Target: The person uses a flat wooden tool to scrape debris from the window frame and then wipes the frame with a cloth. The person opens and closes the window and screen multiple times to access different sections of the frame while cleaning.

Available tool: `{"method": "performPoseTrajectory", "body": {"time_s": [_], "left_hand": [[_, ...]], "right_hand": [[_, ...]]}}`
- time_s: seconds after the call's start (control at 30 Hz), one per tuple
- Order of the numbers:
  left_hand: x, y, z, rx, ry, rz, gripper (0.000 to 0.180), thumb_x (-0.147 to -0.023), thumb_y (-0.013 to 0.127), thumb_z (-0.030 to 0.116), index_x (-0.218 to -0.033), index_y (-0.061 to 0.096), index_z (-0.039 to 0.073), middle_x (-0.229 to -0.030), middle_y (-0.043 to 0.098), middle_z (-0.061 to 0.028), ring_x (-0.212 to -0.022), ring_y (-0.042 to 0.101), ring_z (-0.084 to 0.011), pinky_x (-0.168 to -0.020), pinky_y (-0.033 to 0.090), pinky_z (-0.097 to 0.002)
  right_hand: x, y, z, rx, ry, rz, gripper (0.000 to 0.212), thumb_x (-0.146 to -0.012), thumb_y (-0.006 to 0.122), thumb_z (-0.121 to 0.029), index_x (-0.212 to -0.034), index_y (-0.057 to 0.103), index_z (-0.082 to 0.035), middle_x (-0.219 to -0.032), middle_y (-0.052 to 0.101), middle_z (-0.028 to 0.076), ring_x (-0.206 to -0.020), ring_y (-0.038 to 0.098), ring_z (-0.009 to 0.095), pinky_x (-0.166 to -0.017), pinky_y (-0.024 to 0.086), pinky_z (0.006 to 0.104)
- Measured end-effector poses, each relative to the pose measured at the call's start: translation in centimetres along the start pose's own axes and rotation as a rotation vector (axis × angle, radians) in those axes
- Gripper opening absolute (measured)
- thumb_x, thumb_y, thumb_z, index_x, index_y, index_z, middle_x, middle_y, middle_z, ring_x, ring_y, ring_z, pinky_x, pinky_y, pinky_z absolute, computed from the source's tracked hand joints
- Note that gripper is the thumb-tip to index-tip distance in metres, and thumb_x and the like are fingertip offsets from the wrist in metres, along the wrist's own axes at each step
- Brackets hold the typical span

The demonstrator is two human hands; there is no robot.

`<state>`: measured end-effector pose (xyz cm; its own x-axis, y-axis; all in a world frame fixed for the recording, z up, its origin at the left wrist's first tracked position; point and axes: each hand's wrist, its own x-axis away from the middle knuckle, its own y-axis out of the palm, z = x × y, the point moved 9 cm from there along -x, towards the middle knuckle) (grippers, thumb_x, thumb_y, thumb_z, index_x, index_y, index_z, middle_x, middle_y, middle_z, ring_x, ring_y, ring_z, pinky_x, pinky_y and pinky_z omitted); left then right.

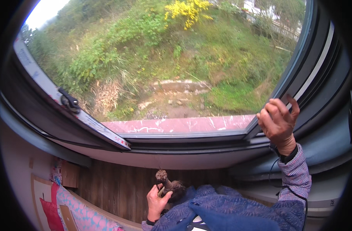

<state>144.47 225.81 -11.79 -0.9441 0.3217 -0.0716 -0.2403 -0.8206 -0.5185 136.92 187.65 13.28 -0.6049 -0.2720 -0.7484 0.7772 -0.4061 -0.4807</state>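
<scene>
My right hand [277,121] is raised at the lower right corner of the window, with its fingers curled against the dark window frame [256,133]. One finger is lifted higher along the upright. Low in front of my body, my left hand [157,202] is closed, thumb and fingers pinching something I cannot make out. Right by those fingers are a dark cord or strap and a brown, mottled thing [176,189] with a pale knobby end [161,175]. A window latch [69,101], black, sits on the left sash edge, out of reach of both hands.
Beyond the opening lie a reddish ledge [179,125] and a green slope with yellow flowers [188,13]. Below the sill is a dark wooden floor [110,188]. Pink and blue patterned fabric [81,210] lies at lower left. A thin black cable [295,190] hangs along my right sleeve.
</scene>
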Motion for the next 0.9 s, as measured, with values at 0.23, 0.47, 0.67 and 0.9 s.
{"method": "performPoseTrajectory", "body": {"time_s": [0.23,0.47,0.67,0.9], "left_hand": [[-1.1,1.8,0.6,0.029,-0.005,-0.124,0.04,-0.074,0.085,0.017,-0.101,0.067,-0.005,-0.087,0.067,-0.0141,-0.079,0.067,-0.0281,-0.073,0.054,-0.0349],[-1.3,1.8,1.8,0.04,0.052,-0.143,0.038,-0.073,0.085,0.013,-0.101,0.067,-0.006,-0.09,0.068,-0.0149,-0.08,0.068,-0.0284,-0.074,0.054,-0.0347],[-0.7,1.0,1.8,-0.123,0.106,-0.09,0.043,-0.074,0.086,0.018,-0.104,0.068,-0.006,-0.093,0.069,-0.0184,-0.085,0.072,-0.0327,-0.075,0.058,-0.0375],[1.1,0.6,1.2,-0.126,0.033,-0.071,0.042,-0.077,0.084,0.023,-0.108,0.069,-0.001,-0.1,0.069,-0.0145,-0.088,0.07,-0.0337,-0.075,0.057,-0.0383]], "right_hand": [[0.5,-0.9,1.9,0.053,0.039,-0.038,0.015,-0.075,0.079,-0.018,-0.077,0.064,-0.014,-0.088,0.064,-0.002,-0.104,0.063,0.016,-0.108,0.035,0.0482],[2.2,-1.1,4.3,0.119,0.088,-0.054,0.013,-0.077,0.078,-0.018,-0.079,0.066,-0.013,-0.09,0.065,-0.001,-0.103,0.063,0.016,-0.103,0.036,0.0445],[3.4,-0.7,5.0,0.165,0.056,-0.073,0.007,-0.084,0.073,-0.013,-0.086,0.068,-0.008,-0.096,0.067,0.004,-0.109,0.063,0.022,-0.106,0.035,0.0454],[6.7,1.1,7.3,0.175,0.039,-0.045,0.005,-0.093,0.067,-0.008,-0.092,0.069,-0.005,-0.103,0.069,0.006,-0.112,0.065,0.025,-0.1,0.042,0.0423]]}}
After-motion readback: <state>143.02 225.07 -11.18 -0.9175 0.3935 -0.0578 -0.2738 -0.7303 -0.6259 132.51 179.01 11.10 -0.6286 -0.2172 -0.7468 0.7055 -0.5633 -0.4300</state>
